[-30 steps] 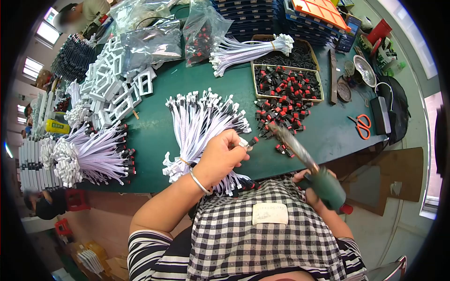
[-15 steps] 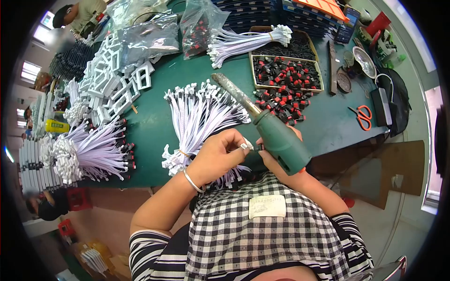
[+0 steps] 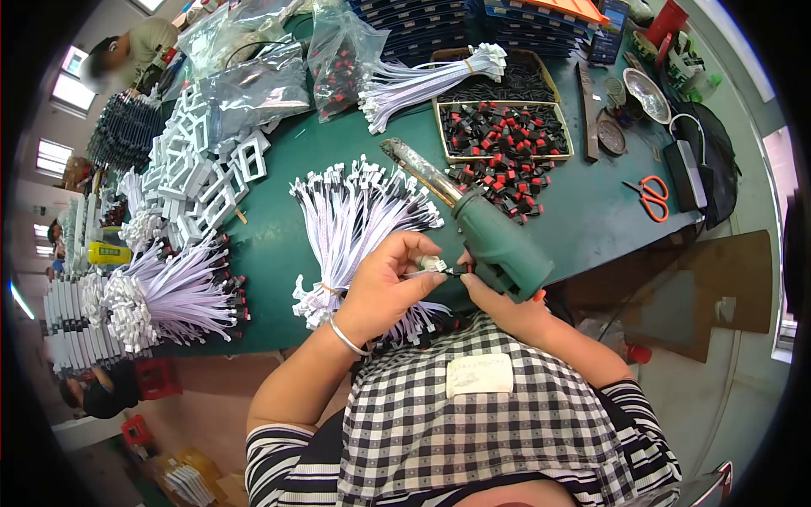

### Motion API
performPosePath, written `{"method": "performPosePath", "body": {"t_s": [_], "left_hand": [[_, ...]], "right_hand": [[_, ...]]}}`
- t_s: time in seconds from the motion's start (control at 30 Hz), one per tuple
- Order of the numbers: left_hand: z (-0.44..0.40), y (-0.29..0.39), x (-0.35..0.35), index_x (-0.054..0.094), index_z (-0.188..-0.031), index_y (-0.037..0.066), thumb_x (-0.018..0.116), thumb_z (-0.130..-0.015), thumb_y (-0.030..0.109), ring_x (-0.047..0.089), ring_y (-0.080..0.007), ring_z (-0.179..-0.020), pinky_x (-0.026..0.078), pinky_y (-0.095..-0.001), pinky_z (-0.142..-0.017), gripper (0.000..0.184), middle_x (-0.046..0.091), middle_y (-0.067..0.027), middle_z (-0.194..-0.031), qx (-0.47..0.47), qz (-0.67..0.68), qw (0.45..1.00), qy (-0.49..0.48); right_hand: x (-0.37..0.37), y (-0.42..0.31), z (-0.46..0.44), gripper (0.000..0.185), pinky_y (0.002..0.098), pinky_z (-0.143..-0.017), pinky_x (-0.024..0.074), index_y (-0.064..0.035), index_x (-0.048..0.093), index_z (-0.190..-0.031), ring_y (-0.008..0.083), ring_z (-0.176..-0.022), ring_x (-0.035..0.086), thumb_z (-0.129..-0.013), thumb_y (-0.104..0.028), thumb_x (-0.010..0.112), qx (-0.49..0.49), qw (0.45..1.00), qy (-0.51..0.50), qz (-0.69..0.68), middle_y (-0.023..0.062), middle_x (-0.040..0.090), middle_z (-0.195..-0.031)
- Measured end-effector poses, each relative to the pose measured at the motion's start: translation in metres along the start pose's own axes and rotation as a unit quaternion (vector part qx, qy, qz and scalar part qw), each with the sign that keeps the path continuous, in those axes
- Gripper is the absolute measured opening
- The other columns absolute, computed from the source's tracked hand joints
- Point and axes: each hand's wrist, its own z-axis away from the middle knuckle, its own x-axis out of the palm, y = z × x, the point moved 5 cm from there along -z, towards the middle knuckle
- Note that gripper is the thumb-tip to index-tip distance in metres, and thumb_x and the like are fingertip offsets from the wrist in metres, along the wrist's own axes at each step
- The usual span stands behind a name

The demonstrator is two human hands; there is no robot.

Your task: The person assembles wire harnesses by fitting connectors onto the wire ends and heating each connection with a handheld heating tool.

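Observation:
Over the table's front edge, my left hand [image 3: 380,283] is closed, thumb and fingers pinching a white cable connector [image 3: 433,264]. Facing it, my right hand [image 3: 511,313] pinches a small black connector piece [image 3: 461,270] close to the white one; whether the two are joined I cannot tell. A green hot-air gun [image 3: 505,245] with a metal nozzle slants above my right hand and hides part of it. How the gun is supported does not show. Behind my left hand lies a fanned bundle of white cables [image 3: 351,215], tied near its lower end.
A cardboard tray [image 3: 568,144] of red and black connector pieces stands behind the gun, with more pieces spilled in front. Scissors [image 3: 650,198] lie at right. White frames [image 3: 207,186] and another cable bundle [image 3: 182,287] fill the left. Another person [image 3: 139,55] is at far left.
The view has shifted slightly. Both hands stay close together at the same spot, and the white connector now shows more clearly between my left fingers.

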Motion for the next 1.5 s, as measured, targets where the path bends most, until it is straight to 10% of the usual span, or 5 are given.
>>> {"method": "performPosePath", "body": {"t_s": [0.2, 0.4, 0.7, 1.2, 1.5], "left_hand": [[-0.001, -0.003, 0.004, 0.052, -0.100, 0.002, 0.063, -0.077, -0.002, 0.054, -0.0080, -0.083, 0.044, -0.0219, -0.074, 0.026, 0.057, -0.0030, -0.093, 0.005, 0.011, 0.999, 0.033], [0.001, -0.008, 0.004, 0.051, -0.099, 0.003, 0.063, -0.078, -0.002, 0.054, -0.0071, -0.080, 0.045, -0.0200, -0.067, 0.024, 0.057, -0.0027, -0.092, 0.007, -0.007, 1.000, 0.029], [0.002, -0.012, 0.002, 0.049, -0.101, 0.003, 0.057, -0.077, -0.006, 0.052, -0.0070, -0.081, 0.043, -0.0203, -0.068, 0.027, 0.053, -0.0020, -0.092, 0.024, -0.033, 0.999, 0.006], [-0.001, -0.005, 0.001, 0.047, -0.110, 0.003, 0.058, -0.075, -0.008, 0.053, -0.0084, -0.084, 0.044, -0.0217, -0.073, 0.038, 0.054, -0.0039, -0.095, 0.001, 0.003, 1.000, -0.020], [0.002, -0.010, 0.002, 0.049, -0.110, 0.002, 0.059, -0.078, -0.005, 0.054, -0.0077, -0.083, 0.044, -0.0209, -0.073, 0.034, 0.056, -0.0034, -0.094, 0.007, -0.039, 0.999, -0.005]], "right_hand": [[-0.003, -0.014, 0.003, 0.036, 0.0347, -0.077, 0.0455, -0.0053, 0.055, -0.099, 0.0264, -0.091, 0.053, -0.065, -0.004, 0.067, -0.164, 0.977, 0.053, 0.129, 0.0099, 0.057, -0.092], [-0.002, 0.003, 0.007, 0.023, 0.0318, -0.078, 0.0435, -0.0074, 0.057, -0.096, 0.0145, -0.084, 0.056, -0.074, -0.007, 0.065, 0.044, 0.992, 0.036, -0.114, 0.0022, 0.058, -0.089], [0.000, -0.001, 0.006, 0.028, 0.0237, -0.075, 0.0426, -0.0062, 0.053, -0.101, 0.0052, -0.080, 0.054, -0.076, -0.003, 0.063, 0.001, 0.998, 0.003, -0.059, -0.0019, 0.057, -0.086], [-0.004, -0.012, 0.004, 0.036, 0.0380, -0.081, 0.0448, -0.0041, 0.058, -0.099, 0.0306, -0.096, 0.051, -0.065, -0.003, 0.067, -0.146, 0.981, 0.032, 0.122, 0.0135, 0.053, -0.105], [0.000, 0.007, 0.008, 0.030, 0.0391, -0.080, 0.0419, -0.0065, 0.058, -0.094, 0.0290, -0.090, 0.051, -0.065, -0.006, 0.066, -0.057, 0.997, 0.020, 0.048, 0.0090, 0.056, -0.095]]}}
